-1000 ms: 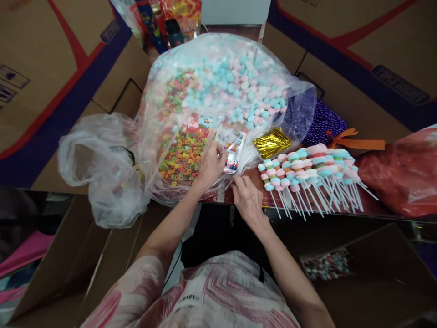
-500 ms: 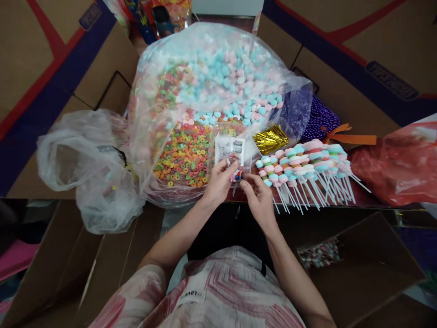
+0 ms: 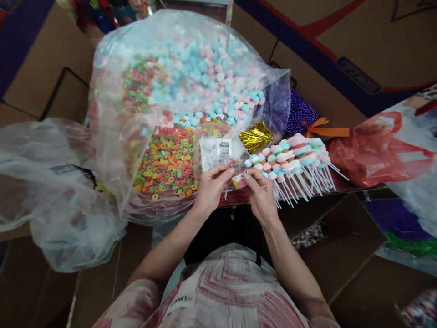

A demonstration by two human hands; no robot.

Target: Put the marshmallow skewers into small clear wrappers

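Observation:
My left hand (image 3: pixel 213 187) is closed in a pinch, thumb against fingers, at the upper edge of a small printed packet (image 3: pixel 239 181) coloured pink, white and yellow. From the other side my right hand (image 3: pixel 262 193) pinches the same packet between thumb and forefinger. Fingers cover part of it, so what it contains cannot be made out. A short white stick (image 3: pixel 226 195) shows just below my left fingertips. Behind the hands lies a clear plastic tray (image 3: pixel 198 152) with white printed sachets (image 3: pixel 215 152). Marshmallow-and-gummy skewers (image 3: pixel 290 157) lie piled beside my right hand.
A large clear bag (image 3: pixel 105 136) holds gummy rings (image 3: pixel 167 164) and pink-and-blue marshmallows (image 3: pixel 218 73). Gold twist ties (image 3: pixel 256 136), purple cord (image 3: pixel 300 111) and a red plastic bag (image 3: pixel 368 155) lie rightward. Below the table edge stands an open carton (image 3: pixel 341 246).
The view has shifted rightward. My hands have drawn slightly apart, and my right fingers now pinch the printed packet, turned to show its pink and yellow print.

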